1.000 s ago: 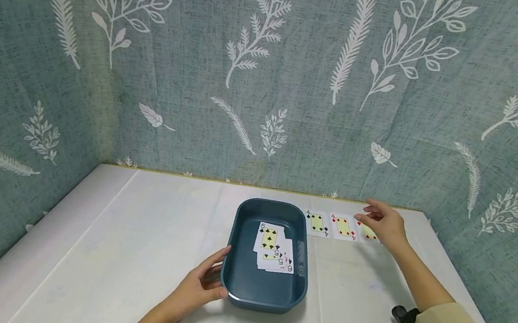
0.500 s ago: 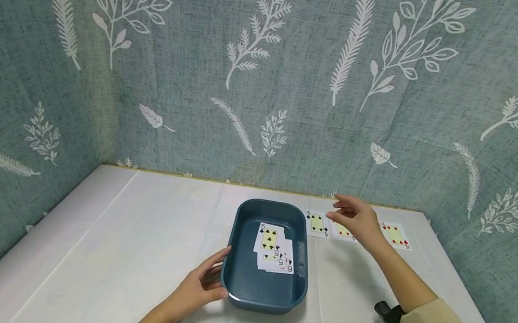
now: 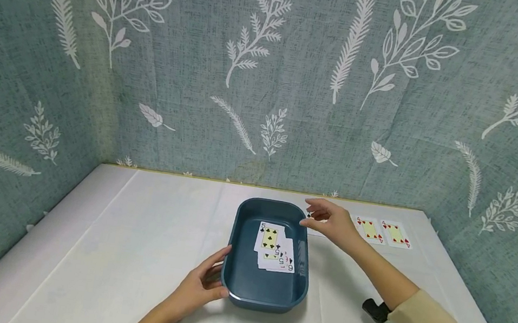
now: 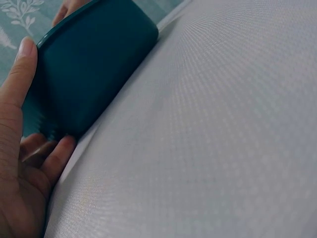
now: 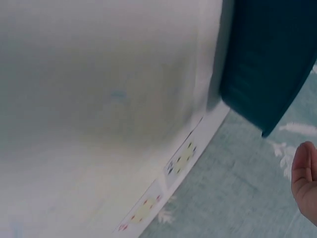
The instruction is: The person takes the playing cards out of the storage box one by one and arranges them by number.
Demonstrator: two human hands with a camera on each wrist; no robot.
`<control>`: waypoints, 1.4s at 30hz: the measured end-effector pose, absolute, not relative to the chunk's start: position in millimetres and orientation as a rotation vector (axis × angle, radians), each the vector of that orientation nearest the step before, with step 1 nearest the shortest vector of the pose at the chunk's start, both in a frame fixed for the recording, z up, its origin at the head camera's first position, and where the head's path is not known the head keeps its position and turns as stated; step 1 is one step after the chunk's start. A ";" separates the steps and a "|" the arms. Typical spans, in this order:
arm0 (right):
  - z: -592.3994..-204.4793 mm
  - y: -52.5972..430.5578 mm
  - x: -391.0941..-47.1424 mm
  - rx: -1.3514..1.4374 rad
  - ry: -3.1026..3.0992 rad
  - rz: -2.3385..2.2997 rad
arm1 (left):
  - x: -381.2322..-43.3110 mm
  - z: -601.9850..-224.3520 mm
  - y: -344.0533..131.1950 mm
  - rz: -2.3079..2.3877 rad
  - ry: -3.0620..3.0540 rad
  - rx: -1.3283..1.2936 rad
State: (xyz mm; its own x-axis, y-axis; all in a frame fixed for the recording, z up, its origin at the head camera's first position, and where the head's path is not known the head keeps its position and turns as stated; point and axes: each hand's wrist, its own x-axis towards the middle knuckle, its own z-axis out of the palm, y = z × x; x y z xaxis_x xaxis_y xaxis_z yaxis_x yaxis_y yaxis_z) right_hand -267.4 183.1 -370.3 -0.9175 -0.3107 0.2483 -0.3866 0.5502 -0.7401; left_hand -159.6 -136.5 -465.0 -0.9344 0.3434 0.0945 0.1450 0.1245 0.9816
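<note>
My left hand (image 3: 197,287) grips the left side of a dark blue tray (image 3: 262,306), its thumb at the rim in the left wrist view. Inside the tray lies a loose pile of playing cards, a five of clubs (image 3: 270,234) face up on top. My right hand (image 3: 331,224) hovers at the tray's back right corner, thumb and fingers loosely bent and apart, no card between them. Under it the four of spades (image 5: 181,157) and a red four (image 5: 143,210) lie on the table, mostly hidden in the head view.
Two more red fours, one nearer (image 3: 370,230) and one at the row's end (image 3: 395,234), lie face up along the back edge. A white cloth (image 3: 130,243) covers the table. Patterned green fabric (image 3: 185,124) stands behind and at both sides.
My right hand has moved left along the row of cards to the tray's back corner, uncovering the red fours on the right. My left hand and the tray have stayed put.
</note>
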 end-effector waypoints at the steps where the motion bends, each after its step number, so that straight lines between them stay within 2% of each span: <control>1: -371.3 180.4 -268.2 0.625 -2.691 1.312 | -159.8 -465.3 -136.4 1.925 2.232 0.497; 17: -369.3 134.4 -284.4 0.912 -2.972 0.988 | -161.2 -466.7 -137.6 1.939 2.229 0.509; 23: -372.1 120.9 -287.9 0.933 -3.062 0.935 | -161.4 -467.7 -135.8 1.917 2.245 0.453; 34: -387.4 96.9 -296.2 0.668 -3.291 0.745 | -161.6 -466.3 -136.2 1.936 2.236 0.531; 42: -390.7 86.7 -296.5 0.581 -3.371 0.475 | -160.8 -464.5 -135.8 1.946 2.228 0.520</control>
